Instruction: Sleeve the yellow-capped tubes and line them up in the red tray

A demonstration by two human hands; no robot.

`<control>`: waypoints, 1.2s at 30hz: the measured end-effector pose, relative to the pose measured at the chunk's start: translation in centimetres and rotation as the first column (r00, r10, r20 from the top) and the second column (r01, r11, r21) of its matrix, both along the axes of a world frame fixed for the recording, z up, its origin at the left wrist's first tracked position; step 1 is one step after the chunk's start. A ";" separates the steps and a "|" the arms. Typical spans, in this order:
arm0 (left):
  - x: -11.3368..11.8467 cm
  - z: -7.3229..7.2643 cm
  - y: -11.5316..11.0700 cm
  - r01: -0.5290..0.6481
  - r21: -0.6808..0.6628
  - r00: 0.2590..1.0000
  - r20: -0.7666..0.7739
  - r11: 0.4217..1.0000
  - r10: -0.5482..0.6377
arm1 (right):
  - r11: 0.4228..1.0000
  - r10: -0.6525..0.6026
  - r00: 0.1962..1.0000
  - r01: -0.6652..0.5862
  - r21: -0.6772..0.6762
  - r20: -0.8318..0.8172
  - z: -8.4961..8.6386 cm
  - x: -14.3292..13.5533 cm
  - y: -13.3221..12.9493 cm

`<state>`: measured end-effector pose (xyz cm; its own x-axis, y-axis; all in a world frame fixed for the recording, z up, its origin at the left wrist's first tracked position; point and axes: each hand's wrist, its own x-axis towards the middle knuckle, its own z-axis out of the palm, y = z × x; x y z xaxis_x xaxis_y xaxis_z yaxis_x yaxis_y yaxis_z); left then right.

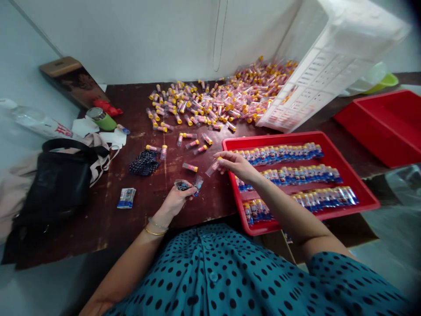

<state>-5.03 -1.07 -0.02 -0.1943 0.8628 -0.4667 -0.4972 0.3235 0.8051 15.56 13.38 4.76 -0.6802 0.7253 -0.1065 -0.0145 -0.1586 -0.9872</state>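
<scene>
My right hand [239,166] pinches a small clear tube with a yellow cap [212,168], held tilted above the table. Just left of it and lower, my left hand [176,201] is closed on clear plastic packets with dark and blue print [198,184]. A single pink-labelled tube [190,167] lies on the table between the hands. Several more loose tubes [200,149] lie a little farther back. Beside my right forearm, a red tray [230,147] bears rows of yellow-capped tubes in blue-printed packets [297,174].
Against the wall spreads a big heap of capped tubes [210,103]. A white slatted crate [315,83] stands tilted behind the tray. To the left lie a stack of flat packets [126,198], a dark patterned cloth [144,163] and a black bag [62,180]. A red bin [384,127] is at right.
</scene>
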 end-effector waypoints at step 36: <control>7.0 3.0 1.2 0.058 0.038 0.980 0.187 0.998 -0.065 | 0.802 -0.305 0.950 0.219 0.555 0.067 -2.9 2.4 -9.1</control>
